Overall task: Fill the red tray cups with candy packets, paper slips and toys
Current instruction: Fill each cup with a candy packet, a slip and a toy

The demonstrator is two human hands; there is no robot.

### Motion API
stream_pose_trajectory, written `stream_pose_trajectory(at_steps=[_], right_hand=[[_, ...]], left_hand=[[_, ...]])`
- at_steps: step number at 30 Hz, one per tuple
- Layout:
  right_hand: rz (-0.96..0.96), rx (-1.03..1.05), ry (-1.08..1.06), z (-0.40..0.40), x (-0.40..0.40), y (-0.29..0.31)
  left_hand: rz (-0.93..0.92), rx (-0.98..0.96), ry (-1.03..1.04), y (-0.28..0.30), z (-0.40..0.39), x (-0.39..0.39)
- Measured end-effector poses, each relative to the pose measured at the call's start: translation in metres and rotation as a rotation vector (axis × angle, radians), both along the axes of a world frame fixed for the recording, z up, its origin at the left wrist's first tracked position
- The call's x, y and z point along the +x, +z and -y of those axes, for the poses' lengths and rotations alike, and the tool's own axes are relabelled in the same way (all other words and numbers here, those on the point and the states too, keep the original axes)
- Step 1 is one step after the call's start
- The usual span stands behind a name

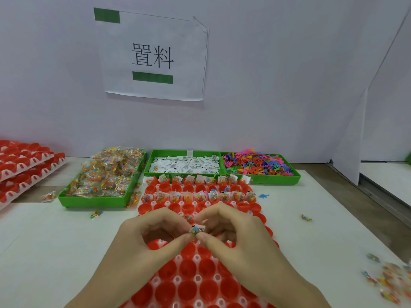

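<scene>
I have both hands together over the middle of the red cup tray (195, 283), fingers curled, and between the thumb tips of my left hand (142, 238) and right hand (235, 236) I pinch one small candy packet with a paper slip (196, 230) folded against it; whether a toy is tucked in too, I cannot tell. The bundle sits just above the tray, and the open cups lie directly beneath and toward me, so I judge the coming move to be a short drop straight down, with either hand equally near. Further out, two far rows already hold packets and slips (200, 196), with bare red rows between them. Beyond the tray's far edge stand three green bins: candy packets (104, 176) to the left, slips (184, 164) in the middle, coloured toys (255, 163) to the right. Spare red trays (22, 165) are stacked at far left, and loose packets (387, 278) lie scattered at my right.
</scene>
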State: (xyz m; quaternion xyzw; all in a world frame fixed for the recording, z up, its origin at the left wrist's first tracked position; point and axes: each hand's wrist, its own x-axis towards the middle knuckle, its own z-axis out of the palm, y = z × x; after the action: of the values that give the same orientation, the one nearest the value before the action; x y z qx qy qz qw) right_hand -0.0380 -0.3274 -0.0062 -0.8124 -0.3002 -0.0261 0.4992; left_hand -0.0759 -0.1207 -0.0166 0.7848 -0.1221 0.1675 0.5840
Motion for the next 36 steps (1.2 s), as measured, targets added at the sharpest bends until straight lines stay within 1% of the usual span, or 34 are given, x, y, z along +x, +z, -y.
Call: stream_pose_trajectory(at_steps=[2, 6, 8, 11, 15, 17, 19, 22, 23, 25, 27, 31, 34, 36], right_hand=[[-0.058, 0.041, 0.013, 0.001, 0.0, 0.002], [-0.089, 0.025, 0.098, 0.005, 0.001, 0.01], [-0.089, 0.042, 0.094, 0.009, 0.008, 0.016], [-0.093, 0.059, -0.007, 0.018, 0.033, 0.022], [-0.07, -0.016, -0.203, 0.035, 0.087, 0.019], [-0.048, -0.071, -0.318, 0.047, 0.121, 0.015], [0.016, -0.156, -0.436, 0.061, 0.157, 0.01], [0.148, -0.416, -0.561, 0.087, 0.205, 0.003], [0.179, -0.537, -0.549, 0.096, 0.217, 0.001], [0.222, -0.762, -0.458, 0.109, 0.236, -0.001], [0.236, -0.895, -0.381, 0.117, 0.247, -0.001], [0.219, -0.929, -0.356, 0.115, 0.255, -0.005], [0.282, -0.944, -0.393, 0.11, 0.257, -0.007], [0.307, -0.918, -0.426, 0.109, 0.257, -0.007]], left_hand=[[-0.018, -0.013, -0.018, 0.001, -0.002, 0.0], [-0.059, -0.047, -0.039, 0.0, -0.004, 0.0], [-0.056, -0.049, -0.027, 0.0, -0.005, 0.0], [-0.047, -0.022, -0.006, 0.002, -0.008, 0.001], [-0.053, -0.028, 0.008, 0.004, -0.01, 0.003], [-0.06, -0.03, 0.011, 0.004, -0.01, 0.004], [-0.067, -0.026, 0.016, 0.004, -0.012, 0.005], [-0.075, -0.018, 0.017, 0.002, -0.013, 0.006], [-0.078, -0.017, 0.022, 0.002, -0.014, 0.006], [-0.086, -0.011, 0.033, 0.0, -0.014, 0.007], [-0.087, -0.008, 0.038, -0.002, -0.014, 0.008], [-0.072, 0.007, 0.038, -0.002, -0.016, 0.01], [-0.067, 0.014, 0.044, -0.001, -0.018, 0.01], [-0.068, 0.025, 0.049, -0.002, -0.019, 0.011]])
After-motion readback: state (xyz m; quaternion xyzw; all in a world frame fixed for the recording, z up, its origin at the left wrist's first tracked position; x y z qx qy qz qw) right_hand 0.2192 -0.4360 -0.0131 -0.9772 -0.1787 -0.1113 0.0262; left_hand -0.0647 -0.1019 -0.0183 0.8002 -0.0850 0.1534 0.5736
